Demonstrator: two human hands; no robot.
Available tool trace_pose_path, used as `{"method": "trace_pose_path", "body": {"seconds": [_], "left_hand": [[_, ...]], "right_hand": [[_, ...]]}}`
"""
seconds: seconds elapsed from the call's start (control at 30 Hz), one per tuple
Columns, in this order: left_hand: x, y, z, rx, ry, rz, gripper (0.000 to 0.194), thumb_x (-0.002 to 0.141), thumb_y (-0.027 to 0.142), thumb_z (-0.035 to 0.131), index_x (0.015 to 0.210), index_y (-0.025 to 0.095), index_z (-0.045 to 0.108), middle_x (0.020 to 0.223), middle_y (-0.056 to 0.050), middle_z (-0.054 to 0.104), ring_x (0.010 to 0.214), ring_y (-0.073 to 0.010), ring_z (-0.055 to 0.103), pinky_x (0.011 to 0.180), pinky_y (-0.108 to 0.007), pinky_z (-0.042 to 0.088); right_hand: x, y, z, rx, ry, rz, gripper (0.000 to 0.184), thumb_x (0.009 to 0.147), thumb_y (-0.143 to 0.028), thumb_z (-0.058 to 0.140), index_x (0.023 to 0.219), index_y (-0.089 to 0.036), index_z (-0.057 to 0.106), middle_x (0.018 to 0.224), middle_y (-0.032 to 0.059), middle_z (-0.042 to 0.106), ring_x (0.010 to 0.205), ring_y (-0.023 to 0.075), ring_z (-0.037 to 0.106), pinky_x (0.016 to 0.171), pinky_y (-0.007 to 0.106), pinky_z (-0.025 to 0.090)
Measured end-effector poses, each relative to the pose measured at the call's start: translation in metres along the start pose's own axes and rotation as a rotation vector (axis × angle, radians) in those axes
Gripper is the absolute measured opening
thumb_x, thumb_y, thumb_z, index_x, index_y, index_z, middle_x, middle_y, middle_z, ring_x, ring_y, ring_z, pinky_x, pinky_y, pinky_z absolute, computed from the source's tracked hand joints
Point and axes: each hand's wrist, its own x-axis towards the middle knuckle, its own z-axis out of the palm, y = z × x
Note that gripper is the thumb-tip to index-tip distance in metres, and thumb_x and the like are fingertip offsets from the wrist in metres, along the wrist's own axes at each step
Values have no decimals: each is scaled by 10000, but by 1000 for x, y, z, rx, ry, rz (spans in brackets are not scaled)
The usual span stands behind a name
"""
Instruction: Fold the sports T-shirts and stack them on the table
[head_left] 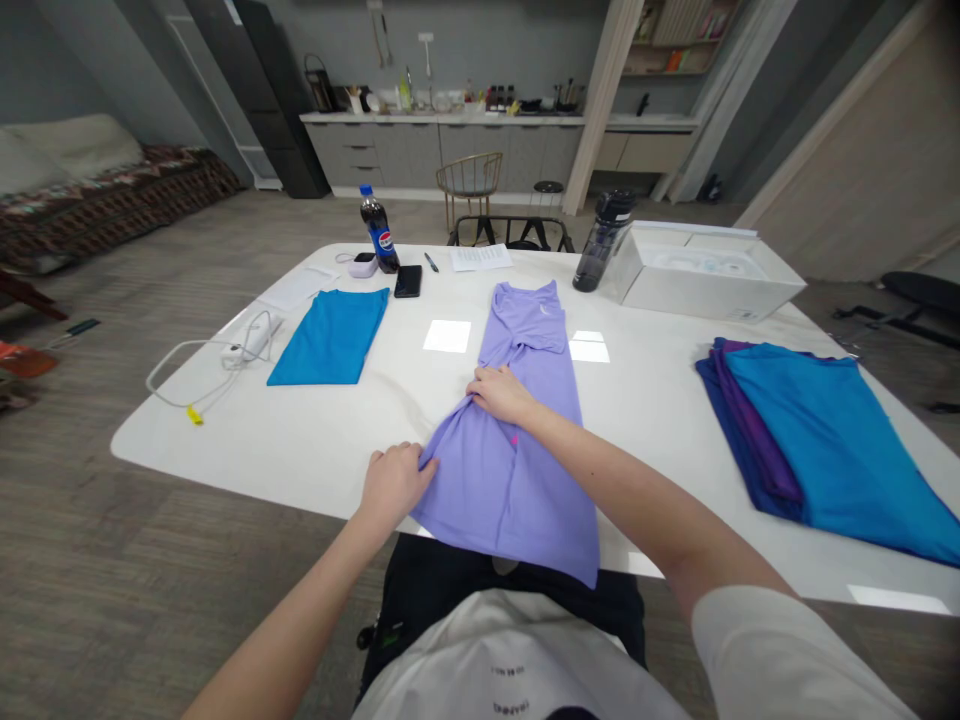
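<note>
A lavender T-shirt (540,480) lies lengthwise in front of me, narrowed by folds, its lower hem hanging past the near table edge. My left hand (395,484) pinches the shirt's left edge near the hem. Farther up that same edge, my right hand (501,393) grips the fabric, which bunches into creases under the fingers. The right forearm crosses over the shirt and hides part of it. A folded blue cloth (330,338) lies flat to the left of the shirt.
On the white table (247,450) stand a cola bottle (379,230), a dark water bottle (602,242) and a white box (705,270). A phone (408,281) lies behind the blue cloth. At right rests a stack of blue and purple garments (832,440). A power strip (251,340) with cables sits at left.
</note>
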Motion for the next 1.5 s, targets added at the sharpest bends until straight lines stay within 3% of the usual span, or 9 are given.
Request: {"method": "trace_pose_path", "body": {"seconds": [0.17, 0.3, 0.53, 0.77, 0.9, 1.0, 1.1, 1.27, 1.5], "left_hand": [[-48, -3, -28, -101, 89, 92, 365, 1001, 428, 480, 736, 216, 614, 824, -52, 717, 852, -253, 679, 800, -396, 412], [-73, 44, -50, -161, 230, 272, 283, 1031, 400, 463, 875, 239, 635, 826, -43, 723, 844, -232, 667, 901, -425, 407], [-74, 129, -15, -102, -39, 571, 174, 962, 127, 481, 1041, 186, 624, 927, -96, 732, 900, -259, 688, 838, -399, 477], [-79, 133, -1, -73, -78, 571, 205, 914, 68, 505, 1058, 182, 597, 919, -98, 715, 877, -269, 688, 803, -394, 519], [-80, 134, -3, -106, -119, 643, 96, 969, 209, 547, 992, 179, 635, 924, -102, 719, 854, -271, 696, 782, -395, 525], [-69, 127, -7, -255, -175, 756, 232, 1019, 382, 523, 980, 208, 672, 941, -67, 722, 853, -231, 697, 804, -357, 522], [-48, 115, -8, -403, -121, 785, 258, 1057, 325, 445, 1039, 231, 684, 973, -41, 711, 918, -183, 678, 870, -305, 505], [-20, 104, 6, -378, -103, 752, 179, 1014, 300, 532, 1069, 221, 683, 1008, -43, 698, 942, -193, 669, 887, -316, 513], [48, 111, -16, -516, 110, 630, 237, 1003, 251, 483, 1159, 239, 662, 1123, -68, 684, 1069, -213, 648, 986, -359, 501]], "right_hand": [[-14, 0, -10, 102, 102, 68, 217, 973, -170, 550, 1090, -218, 727, 1086, 77, 664, 1042, 225, 610, 879, 316, 402], [-49, 19, -21, 232, 222, 145, 214, 942, -141, 561, 1078, -204, 714, 1069, 60, 650, 993, 199, 621, 894, 281, 440], [-111, 36, -5, 191, 113, 302, 190, 964, -167, 567, 1045, -200, 736, 1078, 61, 660, 977, 188, 641, 897, 271, 459], [-132, 28, -6, 127, 206, 333, 274, 1050, -242, 456, 1207, -218, 679, 1174, 75, 670, 1077, 197, 634, 930, 276, 453], [-137, 28, -10, 85, 95, 312, 248, 1019, -211, 491, 1139, -222, 708, 1123, 75, 680, 1018, 207, 649, 898, 286, 459], [-144, 25, -11, 139, 86, 303, 249, 1015, -218, 500, 1159, -228, 703, 1116, 65, 683, 978, 198, 660, 873, 283, 466], [-153, 19, -8, 221, 189, 315, 293, 1050, -340, 485, 1263, -231, 654, 1142, 68, 678, 993, 197, 663, 882, 290, 472], [-167, 11, 4, 232, 77, 209, 292, 1008, -426, 583, 1208, -238, 684, 1078, 74, 694, 992, 227, 669, 879, 326, 471], [-143, 56, 2, 304, 244, 515, 236, 1009, -392, 557, 1115, -236, 698, 940, 29, 706, 847, 179, 660, 836, 289, 477]]}}
